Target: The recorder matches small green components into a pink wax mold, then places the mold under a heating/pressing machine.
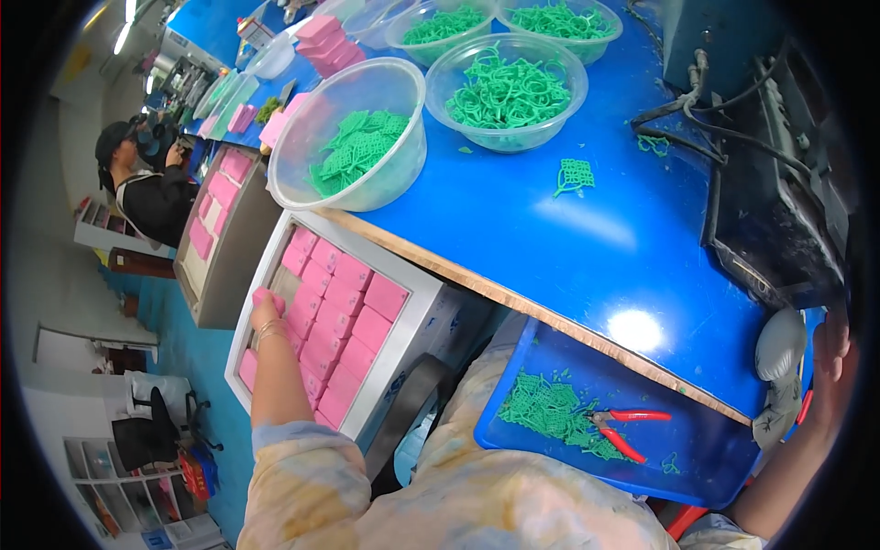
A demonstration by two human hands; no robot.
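My left hand (267, 313) reaches down into a white carton (414, 316) packed with rows of pink boxes (341, 323) and holds one pink box (269, 299) at the carton's far left edge. My right hand (830, 353) is at the right rim of the picture, beside a grey pad (780, 345); whether it holds anything is hidden. On my lap sits a blue tray (701, 451) with green plastic scraps (548, 411) and red-handled cutters (626, 429).
A blue table (550, 220) carries clear bowls (354, 128) of green plastic lattice pieces (510, 92), a loose green piece (574, 174), stacked pink boxes (328, 41) and a black machine (779, 183) with cables. A second carton (220, 229) and another person (147, 179) are at the left.
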